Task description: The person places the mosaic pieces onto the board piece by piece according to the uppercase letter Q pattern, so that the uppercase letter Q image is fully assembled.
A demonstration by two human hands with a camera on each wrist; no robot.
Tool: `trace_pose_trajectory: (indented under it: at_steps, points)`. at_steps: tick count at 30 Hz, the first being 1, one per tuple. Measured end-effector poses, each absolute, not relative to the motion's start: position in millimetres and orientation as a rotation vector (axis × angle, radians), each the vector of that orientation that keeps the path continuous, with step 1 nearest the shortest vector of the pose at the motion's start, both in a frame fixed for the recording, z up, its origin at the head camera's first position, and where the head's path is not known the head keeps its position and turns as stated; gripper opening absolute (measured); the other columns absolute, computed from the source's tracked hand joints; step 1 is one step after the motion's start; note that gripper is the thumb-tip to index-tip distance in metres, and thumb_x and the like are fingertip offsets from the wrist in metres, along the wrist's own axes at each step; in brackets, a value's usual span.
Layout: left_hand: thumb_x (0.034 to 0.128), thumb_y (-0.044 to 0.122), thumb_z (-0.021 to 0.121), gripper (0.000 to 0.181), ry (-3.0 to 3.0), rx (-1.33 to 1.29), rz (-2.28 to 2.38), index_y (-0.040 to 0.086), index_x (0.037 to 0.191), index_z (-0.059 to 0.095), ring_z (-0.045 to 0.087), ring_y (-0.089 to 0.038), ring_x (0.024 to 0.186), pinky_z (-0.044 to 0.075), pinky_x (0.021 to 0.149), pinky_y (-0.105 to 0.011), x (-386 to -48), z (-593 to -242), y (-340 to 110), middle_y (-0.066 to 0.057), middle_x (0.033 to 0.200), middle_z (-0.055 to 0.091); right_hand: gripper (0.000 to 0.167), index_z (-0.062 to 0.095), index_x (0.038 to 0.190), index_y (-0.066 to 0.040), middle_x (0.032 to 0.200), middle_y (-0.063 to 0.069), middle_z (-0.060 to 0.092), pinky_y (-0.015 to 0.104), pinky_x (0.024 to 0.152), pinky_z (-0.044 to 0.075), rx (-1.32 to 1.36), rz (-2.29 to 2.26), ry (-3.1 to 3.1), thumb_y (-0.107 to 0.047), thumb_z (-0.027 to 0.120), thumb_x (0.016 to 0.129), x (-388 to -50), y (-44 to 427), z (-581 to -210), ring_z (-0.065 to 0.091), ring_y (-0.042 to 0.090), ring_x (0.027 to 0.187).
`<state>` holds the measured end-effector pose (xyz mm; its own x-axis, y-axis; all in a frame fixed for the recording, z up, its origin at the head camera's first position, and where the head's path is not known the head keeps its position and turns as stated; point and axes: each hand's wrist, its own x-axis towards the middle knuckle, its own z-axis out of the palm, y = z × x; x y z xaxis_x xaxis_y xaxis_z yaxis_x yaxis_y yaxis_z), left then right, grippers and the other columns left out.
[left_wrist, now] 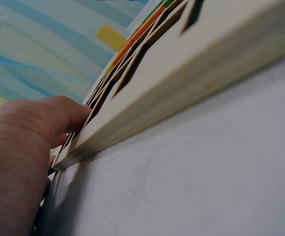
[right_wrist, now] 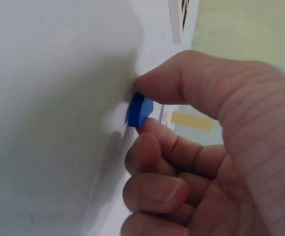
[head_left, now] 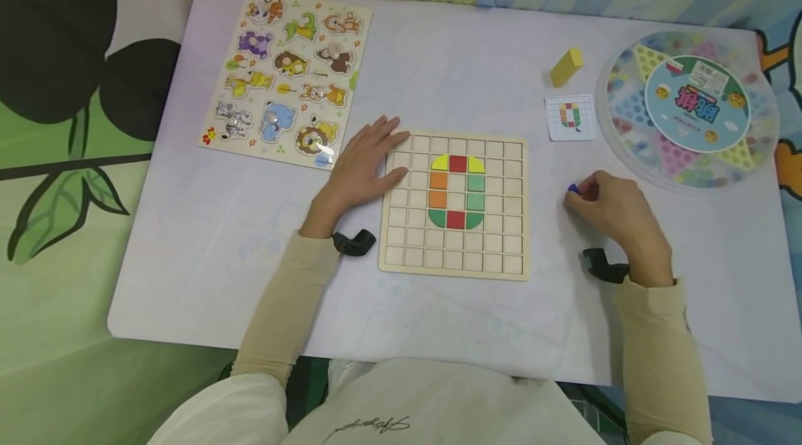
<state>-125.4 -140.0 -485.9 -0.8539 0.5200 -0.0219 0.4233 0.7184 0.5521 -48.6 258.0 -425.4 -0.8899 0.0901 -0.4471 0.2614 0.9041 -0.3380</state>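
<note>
Between thumb and forefinger, my right hand (head_left: 617, 212) pinches a small blue quarter-round tile (right_wrist: 139, 110) low over the table, right of the wooden grid board (head_left: 454, 260). My left hand (head_left: 363, 163) rests on the board's upper left edge with its fingers spread; in the left wrist view the thumb (left_wrist: 71, 113) lies on the rim. Red, yellow, orange and green tiles form a ring in the board's middle cells, around an uncovered centre. A pattern card (head_left: 570, 118) with a similar ring and a small blue tail lies beyond my right hand.
A yellow block (head_left: 567, 68) stands behind the card. At the right lies a round clear box (head_left: 689, 173) with a star pattern and loose coloured pieces. An animal puzzle board (head_left: 285, 79) occupies the table's back left. Curtains hang along the table's far edge.
</note>
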Motion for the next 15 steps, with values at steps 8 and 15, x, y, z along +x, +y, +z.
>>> trace_pose_trajectory:
  at_steps: [8, 15]
  points:
    - [0.0938, 0.044, 0.054, 0.062, 2.753, 0.766, 0.809, 0.018, 0.149, 0.042, 0.009, -0.017, 0.152, 0.002, 0.125, -0.029, -126.3, -484.6, -140.6, -0.002, 0.162, 0.025, 0.031, 0.060, 0.096, 0.002, 0.084, 0.015, 0.060, 0.030, 0.055, 0.040, 0.055, -0.580, 2.727, -0.029, 0.063, 0.090, -37.2, 228.8, -409.7, 0.052, 0.025, 0.069]
    - [0.0936, 0.045, 0.054, 0.063, 2.753, 0.770, 0.817, 0.017, 0.149, 0.042, 0.009, -0.017, 0.152, 0.002, 0.125, -0.029, -126.5, -484.7, -140.8, -0.003, 0.162, 0.025, 0.023, 0.063, 0.090, -0.002, 0.078, 0.009, 0.061, 0.028, 0.053, 0.039, -0.149, -0.604, 2.698, -0.024, 0.067, 0.089, -28.8, 191.3, -406.5, 0.051, 0.021, 0.065]
